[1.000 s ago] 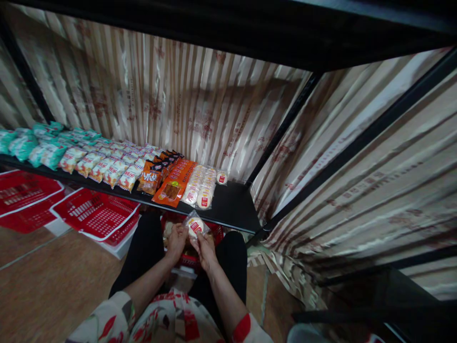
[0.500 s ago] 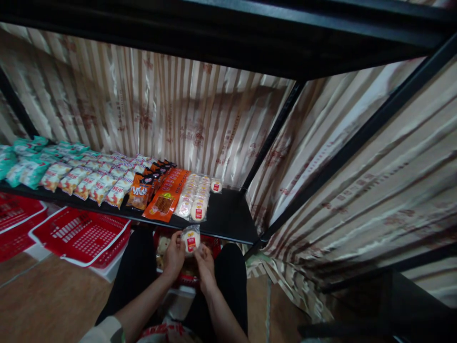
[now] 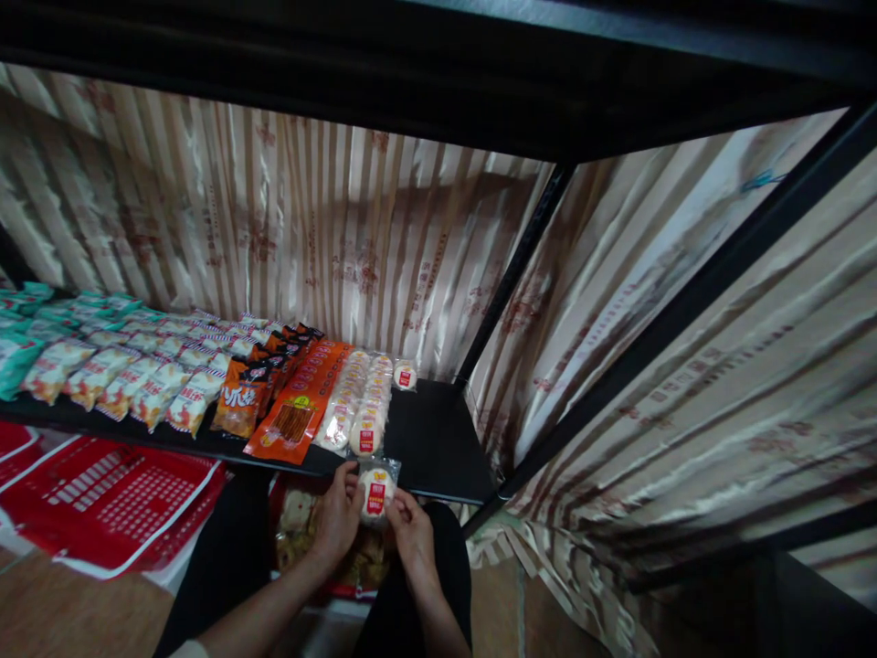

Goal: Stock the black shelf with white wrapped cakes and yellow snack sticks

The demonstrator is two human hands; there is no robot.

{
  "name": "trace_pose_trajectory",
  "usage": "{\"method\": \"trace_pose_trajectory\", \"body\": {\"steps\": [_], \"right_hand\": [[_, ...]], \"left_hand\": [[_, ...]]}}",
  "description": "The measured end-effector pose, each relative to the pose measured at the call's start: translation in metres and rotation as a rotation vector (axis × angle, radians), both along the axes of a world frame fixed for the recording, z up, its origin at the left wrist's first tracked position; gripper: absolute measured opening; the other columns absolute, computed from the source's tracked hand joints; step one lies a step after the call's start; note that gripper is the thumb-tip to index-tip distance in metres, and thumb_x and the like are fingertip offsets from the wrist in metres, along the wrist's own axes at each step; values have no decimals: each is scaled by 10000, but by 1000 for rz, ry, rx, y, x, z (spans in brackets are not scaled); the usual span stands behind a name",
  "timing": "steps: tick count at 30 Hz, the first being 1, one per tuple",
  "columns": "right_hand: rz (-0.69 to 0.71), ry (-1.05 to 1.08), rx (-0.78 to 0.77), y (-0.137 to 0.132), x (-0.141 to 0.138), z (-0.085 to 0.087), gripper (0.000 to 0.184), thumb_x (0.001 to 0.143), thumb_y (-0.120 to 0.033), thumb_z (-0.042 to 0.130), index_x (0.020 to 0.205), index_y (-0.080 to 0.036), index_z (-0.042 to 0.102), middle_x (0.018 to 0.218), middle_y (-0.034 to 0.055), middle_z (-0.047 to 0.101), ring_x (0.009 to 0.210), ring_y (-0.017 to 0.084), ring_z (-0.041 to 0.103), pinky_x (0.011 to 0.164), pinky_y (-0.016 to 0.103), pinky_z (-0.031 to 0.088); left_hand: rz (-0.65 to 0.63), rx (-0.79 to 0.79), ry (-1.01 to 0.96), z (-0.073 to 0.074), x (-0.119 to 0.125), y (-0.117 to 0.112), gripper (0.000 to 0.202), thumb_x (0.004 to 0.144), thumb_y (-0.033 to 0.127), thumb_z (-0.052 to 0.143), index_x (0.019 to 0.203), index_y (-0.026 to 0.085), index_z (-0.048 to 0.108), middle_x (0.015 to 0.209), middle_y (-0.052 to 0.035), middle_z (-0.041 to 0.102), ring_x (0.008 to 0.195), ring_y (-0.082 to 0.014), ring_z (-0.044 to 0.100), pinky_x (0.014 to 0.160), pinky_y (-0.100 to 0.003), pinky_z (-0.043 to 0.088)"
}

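Note:
Between my two hands is a round white rice cracker packet (image 3: 375, 498) in clear wrapping with a red label, level with the shelf's front edge. My left hand (image 3: 339, 516) pinches its left side, and my right hand (image 3: 413, 535) grips its right side. Just beyond, two rows of similar packets (image 3: 368, 434) run back along the black shelf (image 3: 431, 439). A single matching packet (image 3: 405, 375) lies at the back right of them. Below my hands, a red basket (image 3: 275, 498) between my knees contains several wrapped items, partly hidden by my arms.
Left of the cracker rows lie orange flat packs (image 3: 294, 420), orange-brown bags (image 3: 239, 397), white snack bags (image 3: 147, 393) and green bags (image 3: 17, 361). A red basket (image 3: 130, 503) stands on the floor at left. Black frame posts (image 3: 513, 274) and a striped curtain (image 3: 370, 210) surround the shelf.
The view has shifted, so the shelf goods appear lower and further left, and more of the basket between my knees shows. Both hands still hold the packet, now slightly further right along the shelf edge.

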State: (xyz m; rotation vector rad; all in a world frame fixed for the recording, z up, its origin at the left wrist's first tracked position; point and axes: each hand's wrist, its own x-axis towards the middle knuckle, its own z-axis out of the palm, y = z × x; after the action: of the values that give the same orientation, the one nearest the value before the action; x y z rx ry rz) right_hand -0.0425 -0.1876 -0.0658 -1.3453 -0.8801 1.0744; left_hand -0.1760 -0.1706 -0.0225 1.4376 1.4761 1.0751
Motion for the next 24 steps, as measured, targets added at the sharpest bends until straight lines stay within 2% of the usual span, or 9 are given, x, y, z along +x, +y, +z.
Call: {"method": "trace_pose_trajectory", "body": {"steps": [5,9,15,21,24], "right_hand": [[-31,35,-8,7,19,19,394,621,-479,675,867,-171,676,772,56,707,694,199,653,669,290,508],[-100,-24,-53,14,34,27,418,594,-509,675,831,-164,664,722,44,690,635,183,627,553,247,473],[-99,-38,-79,27,53,19,421,598,-501,681,835,-153,656,663,30,667,557,160,592,475,225,427],[-93,16,-91,42,65,11,515,571,-509,697,932,-147,635,670,36,668,537,159,584,469,237,434],[-132,-11,-112,51,71,9,503,544,-516,699,886,-153,635,629,26,657,507,160,575,457,244,439]], "left_hand": [[-72,18,-9,10,22,16,265,809,320,397,990,161,509,882,-60,644,780,-159,627,744,-277,486],[-87,49,8,11,40,29,249,806,295,393,963,165,536,884,-60,638,792,-159,621,757,-277,485],[-64,143,126,10,59,42,267,805,241,395,972,151,583,951,-85,614,863,-169,608,822,-299,484],[-72,113,273,7,72,51,342,830,175,357,1080,132,586,1031,-109,605,1009,-194,569,919,-340,443],[-69,112,306,5,78,57,368,825,144,353,1116,130,576,1072,-110,603,1065,-195,547,958,-336,417]]}}
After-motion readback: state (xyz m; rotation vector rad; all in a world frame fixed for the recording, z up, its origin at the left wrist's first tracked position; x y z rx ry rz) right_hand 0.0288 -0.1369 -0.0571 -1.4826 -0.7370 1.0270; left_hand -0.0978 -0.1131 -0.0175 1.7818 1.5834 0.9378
